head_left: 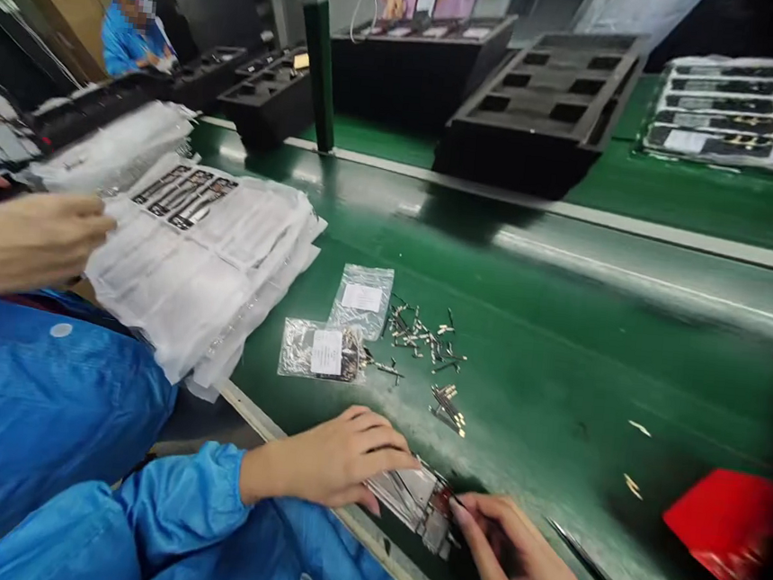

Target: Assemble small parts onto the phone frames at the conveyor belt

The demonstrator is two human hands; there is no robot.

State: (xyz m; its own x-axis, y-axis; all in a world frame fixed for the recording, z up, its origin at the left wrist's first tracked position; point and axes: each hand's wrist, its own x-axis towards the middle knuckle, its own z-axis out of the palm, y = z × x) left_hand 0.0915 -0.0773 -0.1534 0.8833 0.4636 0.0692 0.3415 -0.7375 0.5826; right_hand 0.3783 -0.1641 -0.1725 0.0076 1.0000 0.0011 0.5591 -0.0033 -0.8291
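My left hand [337,457], in a blue sleeve, lies closed over one end of a small stack of clear plastic packets [418,502] at the near edge of the green belt. My right hand [518,563] pinches the other end of the same stack with its fingertips. Just beyond lie two small clear bags with white labels [325,351] [362,299]. Beside them are scattered small metal pins [423,334] and a little bundle of pins [449,408].
A co-worker's hand [32,236] rests on a pile of white plastic sheets [206,256] at the left. Black foam trays [544,105] stand across the green conveyor belt [591,344]. A red object [724,527] lies at the right. Other people work at the back.
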